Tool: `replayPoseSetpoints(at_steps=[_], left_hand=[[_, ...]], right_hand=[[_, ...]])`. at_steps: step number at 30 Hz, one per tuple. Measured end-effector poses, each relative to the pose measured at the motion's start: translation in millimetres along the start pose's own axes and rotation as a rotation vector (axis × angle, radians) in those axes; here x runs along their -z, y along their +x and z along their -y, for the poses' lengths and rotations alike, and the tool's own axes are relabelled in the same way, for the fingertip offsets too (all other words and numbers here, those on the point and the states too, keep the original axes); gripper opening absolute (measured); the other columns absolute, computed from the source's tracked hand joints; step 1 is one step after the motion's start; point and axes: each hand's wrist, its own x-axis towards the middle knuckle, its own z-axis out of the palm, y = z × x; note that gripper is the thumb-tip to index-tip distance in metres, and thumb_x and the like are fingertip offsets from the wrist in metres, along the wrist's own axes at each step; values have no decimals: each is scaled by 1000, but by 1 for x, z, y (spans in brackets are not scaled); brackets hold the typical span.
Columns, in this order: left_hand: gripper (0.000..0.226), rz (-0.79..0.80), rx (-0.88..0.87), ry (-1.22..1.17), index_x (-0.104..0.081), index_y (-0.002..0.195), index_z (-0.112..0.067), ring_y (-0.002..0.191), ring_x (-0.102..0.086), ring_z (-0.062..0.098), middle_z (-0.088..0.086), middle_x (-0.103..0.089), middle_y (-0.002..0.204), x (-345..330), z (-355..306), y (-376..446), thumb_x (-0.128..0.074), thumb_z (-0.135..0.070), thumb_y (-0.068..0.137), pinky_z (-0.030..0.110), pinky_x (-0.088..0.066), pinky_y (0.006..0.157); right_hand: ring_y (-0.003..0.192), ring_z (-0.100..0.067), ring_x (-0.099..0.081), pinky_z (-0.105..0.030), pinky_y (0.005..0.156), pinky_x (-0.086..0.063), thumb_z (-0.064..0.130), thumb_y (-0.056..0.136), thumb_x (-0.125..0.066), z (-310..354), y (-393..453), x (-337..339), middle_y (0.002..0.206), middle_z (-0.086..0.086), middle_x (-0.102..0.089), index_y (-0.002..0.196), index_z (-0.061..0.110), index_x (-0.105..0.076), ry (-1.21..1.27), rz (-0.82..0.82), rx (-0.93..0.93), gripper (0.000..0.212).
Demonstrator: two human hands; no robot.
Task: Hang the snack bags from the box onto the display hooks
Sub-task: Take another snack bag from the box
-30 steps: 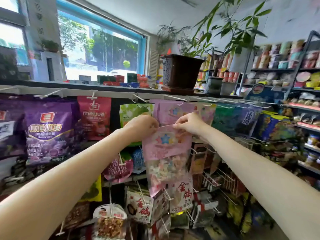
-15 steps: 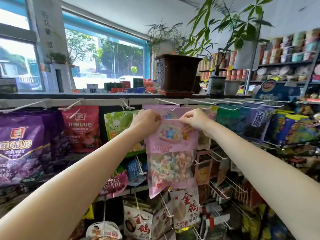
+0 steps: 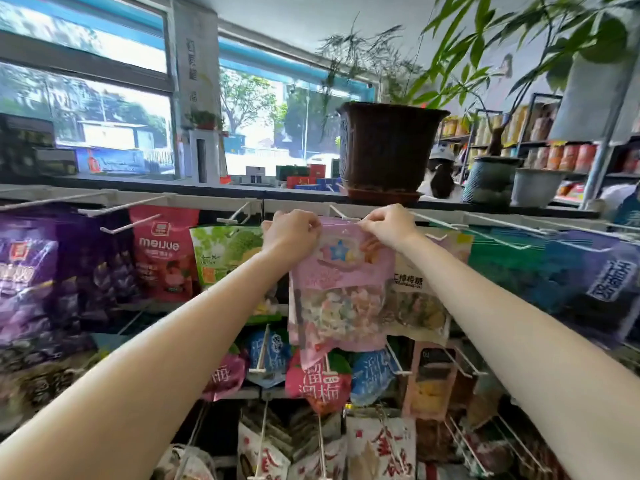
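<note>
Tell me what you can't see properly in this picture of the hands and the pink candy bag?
Head view only:
- Whether the pink bag is threaded on the hook: the left hand and right hand pinch its top corners and cover its top edge.
- The box of snacks: out of view.
- Print on the pink bag: blurred.
- The purple bag: cut off by the left edge.

The red hanging snack pouch (image 3: 163, 252) at left reads "meijue". The pale bag (image 3: 414, 292) right of centre carries small Chinese characters; other lettering is blurred.
</note>
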Motion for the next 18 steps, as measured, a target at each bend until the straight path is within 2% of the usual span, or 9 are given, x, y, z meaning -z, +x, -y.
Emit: replayPoseSetpoints(at_steps=[2, 4, 8, 11, 13, 15, 16, 18], left_hand=[[26, -10, 21, 22, -66, 110, -24, 120, -45, 29, 5, -65, 117, -2, -1, 6, -45, -23, 94, 36, -29, 95], [26, -3, 20, 44, -65, 112, -24, 121, -44, 29, 5, -64, 118, -4, -3, 10, -46, -24, 95, 37, -28, 95], [25, 5, 29, 109, -66, 111, -24, 119, -45, 28, 4, -64, 118, -13, -1, 20, -47, -25, 94, 38, -28, 95], [24, 22, 59, 73, -67, 108, -22, 118, -44, 31, 7, -64, 116, -23, 4, 25, -47, -23, 94, 38, -31, 96], [26, 6, 60, 63, -65, 110, -19, 118, -43, 32, 10, -63, 116, -29, 7, 26, -45, -18, 93, 40, -34, 97], [30, -56, 4, 206, -55, 119, -16, 118, -40, 31, 10, -55, 122, -33, 10, 22, -44, -10, 91, 41, -31, 97], [35, -118, -63, 306, -50, 123, -15, 117, -40, 31, 11, -51, 124, -34, 13, 17, -46, -6, 89, 42, -30, 96], [45, -292, -277, 444, -49, 119, -13, 108, -46, 32, 12, -51, 118, -36, 25, 3, -59, 0, 77, 42, -38, 89]], right_hand=[[75, -32, -68, -43, 83, -56, 15, 88, -64, -4, 6, -4, 73, -14, -66, 59, 18, -60, 47, 19, -13, 29], [73, -31, -67, -42, 83, -56, 16, 88, -64, -9, 9, -5, 68, -11, -65, 59, 16, -60, 71, 19, -27, 29], [70, -35, -68, -48, 82, -55, 14, 88, -63, -19, 17, -9, 59, -10, -64, 58, 15, -59, 87, 46, -18, 30], [79, -35, -69, -51, 83, -54, 21, 86, -65, -27, 26, -16, 73, -14, -71, 61, 19, -63, 11, 11, 24, 25], [83, -31, -69, -42, 82, -55, 24, 88, -62, -29, 24, -20, 85, -14, -73, 76, 12, -70, -54, -25, 64, 19], [85, -24, -67, -27, 73, -49, 24, 91, -57, -30, 19, -25, 90, -10, -73, 91, 8, -71, -135, -117, 110, 21], [88, -23, -65, -25, 70, -44, 22, 92, -56, -30, 13, -28, 94, -10, -71, 94, 7, -70, -158, -181, 143, 21], [92, -24, -61, -27, 71, -44, 15, 92, -52, -33, 3, -38, 103, -11, -64, 100, 6, -67, -155, -341, 238, 19]])
